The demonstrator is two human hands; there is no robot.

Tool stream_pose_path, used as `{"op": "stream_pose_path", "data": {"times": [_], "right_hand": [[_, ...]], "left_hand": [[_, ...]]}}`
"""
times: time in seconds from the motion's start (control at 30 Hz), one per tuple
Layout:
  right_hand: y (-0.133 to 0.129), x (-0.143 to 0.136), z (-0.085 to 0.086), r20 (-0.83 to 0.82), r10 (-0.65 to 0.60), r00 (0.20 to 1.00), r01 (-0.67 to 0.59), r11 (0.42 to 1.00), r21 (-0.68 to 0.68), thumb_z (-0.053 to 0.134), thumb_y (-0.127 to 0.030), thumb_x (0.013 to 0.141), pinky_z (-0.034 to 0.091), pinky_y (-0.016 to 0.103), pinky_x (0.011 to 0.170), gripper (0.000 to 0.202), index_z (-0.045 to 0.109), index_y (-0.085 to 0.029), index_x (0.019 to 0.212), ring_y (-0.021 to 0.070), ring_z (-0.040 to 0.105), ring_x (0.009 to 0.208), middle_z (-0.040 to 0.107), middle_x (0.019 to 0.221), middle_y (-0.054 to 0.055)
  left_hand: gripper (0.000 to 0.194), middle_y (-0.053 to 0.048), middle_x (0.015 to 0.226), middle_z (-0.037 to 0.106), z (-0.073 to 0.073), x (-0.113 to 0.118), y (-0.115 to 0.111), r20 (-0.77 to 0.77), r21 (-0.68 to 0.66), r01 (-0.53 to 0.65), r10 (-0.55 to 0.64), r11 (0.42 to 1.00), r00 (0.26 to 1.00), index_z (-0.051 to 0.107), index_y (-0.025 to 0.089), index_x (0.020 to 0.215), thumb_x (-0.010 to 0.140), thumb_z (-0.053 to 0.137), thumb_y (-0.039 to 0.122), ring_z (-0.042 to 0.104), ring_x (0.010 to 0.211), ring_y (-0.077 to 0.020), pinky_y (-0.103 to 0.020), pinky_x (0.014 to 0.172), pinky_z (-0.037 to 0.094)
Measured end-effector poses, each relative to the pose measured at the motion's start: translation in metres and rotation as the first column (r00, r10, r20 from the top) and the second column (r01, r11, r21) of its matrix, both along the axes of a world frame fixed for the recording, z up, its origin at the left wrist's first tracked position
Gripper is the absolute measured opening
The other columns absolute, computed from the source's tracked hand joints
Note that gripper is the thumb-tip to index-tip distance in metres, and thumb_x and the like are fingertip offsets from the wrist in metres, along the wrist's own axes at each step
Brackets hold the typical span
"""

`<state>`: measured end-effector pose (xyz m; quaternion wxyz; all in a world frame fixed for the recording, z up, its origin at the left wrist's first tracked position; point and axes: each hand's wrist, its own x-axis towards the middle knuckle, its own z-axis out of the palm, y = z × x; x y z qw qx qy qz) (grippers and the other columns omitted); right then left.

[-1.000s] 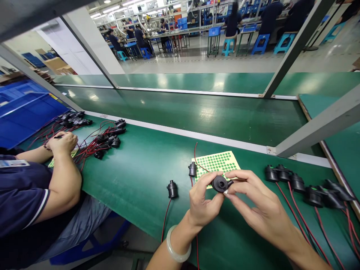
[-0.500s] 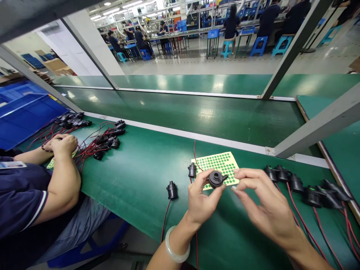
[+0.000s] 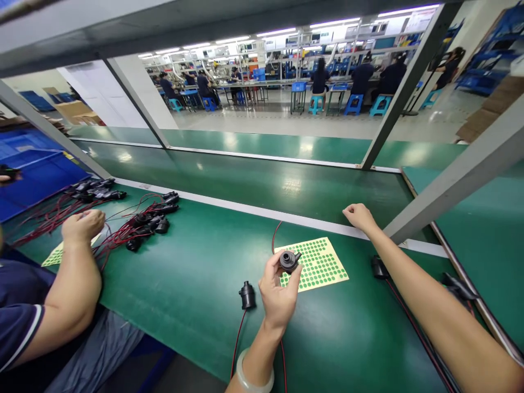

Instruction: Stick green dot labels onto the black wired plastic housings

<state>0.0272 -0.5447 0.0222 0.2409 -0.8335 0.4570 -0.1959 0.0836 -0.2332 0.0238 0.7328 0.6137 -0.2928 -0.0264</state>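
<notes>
My wrist: a pale bangle [image 3: 257, 376] sits on my left forearm at the bottom edge.
Left hand: my left hand [image 3: 277, 292] is raised over the green bench [image 3: 192, 273], thumb and fingertips pinched around a small round black part [image 3: 289, 260], its open face turned toward me.
The part's wire: a red lead [image 3: 275, 236] curls from it toward the back of the bench.
Beside it: a second black part [image 3: 247, 295] stands on the bench just left of my hand, its red and black wire running toward me.
Sticker sheet: a yellow sheet of green dots [image 3: 317, 264] lies flat just behind the held part.
Right side: more black parts [image 3: 379, 267] with red wires lie under and beyond my right forearm.
Right hand: my right hand [image 3: 359, 216] is stretched well away to the white strip at the bench's far edge, fingers curled loosely, holding nothing that I can see.
Step, as I judge it: the part is held ready while my right hand is away from it.
Next move calls for: bringing the right hand to the sheet and lifting one dot cleanly, I think.
Left neighbour: another person's hand [image 3: 83, 225] rests by a tangle of wired parts [image 3: 143, 224].
Far: a green conveyor belt [image 3: 286, 185], then people seated at distant benches.
</notes>
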Motion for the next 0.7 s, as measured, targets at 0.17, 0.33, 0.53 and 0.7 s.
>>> {"op": "stream_pose_path", "data": {"times": [0.17,0.33,0.53,0.7], "right_hand": [[0.029,-0.015,-0.001,-0.007,0.121,0.993,-0.121,0.989,-0.085,0.057,-0.032,0.091,0.049,0.033,0.073,0.018,0.059,-0.015,0.086,0.0154,0.059,0.077,0.061,0.086,0.002],[0.094,-0.051,-0.013,-0.008,0.349,0.937,-0.349,0.933,-0.09,0.046,-0.026,0.088,0.047,0.03,0.069,0.01,0.054,-0.021,0.091,0.0186,0.062,0.077,0.065,0.085,0.003],[0.125,-0.068,-0.039,-0.043,0.38,0.924,-0.383,0.913,-0.14,0.039,-0.026,0.088,0.047,0.033,0.066,0.013,0.05,-0.021,0.093,0.0216,0.061,0.077,0.064,0.086,0.006],[0.126,-0.06,-0.051,-0.053,0.396,0.917,-0.398,0.897,-0.19,0.039,-0.019,0.086,0.048,0.034,0.069,0.015,0.05,-0.02,0.096,0.0218,0.061,0.079,0.065,0.09,0.008]], "left_hand": [[0.037,-0.009,0.104,0.07,0.001,0.003,0.002,0.008,-0.011,-0.058,0.059,0.998,0.998,0.057,0.017,0.115,0.08,0.069,0.021,0.069,0.095,-0.0192,-0.029,0.081,0.059],[0.037,-0.01,0.104,0.069,0.0,0.0,0.002,0.03,-0.018,-0.057,0.058,0.998,0.998,0.056,0.016,0.114,0.081,0.068,0.022,0.068,0.097,-0.0207,-0.032,0.084,0.059],[0.037,-0.009,0.106,0.069,-0.005,-0.004,-0.001,0.128,0.043,-0.005,0.0,0.999,0.992,0.056,0.017,0.115,0.08,0.068,0.021,0.069,0.096,-0.0202,-0.033,0.085,0.058],[0.037,-0.008,0.103,0.07,-0.004,-0.004,-0.002,0.23,0.114,0.0,-0.027,0.993,0.973,0.057,0.017,0.115,0.08,0.067,0.02,0.069,0.09,-0.019,-0.03,0.079,0.059]]}}
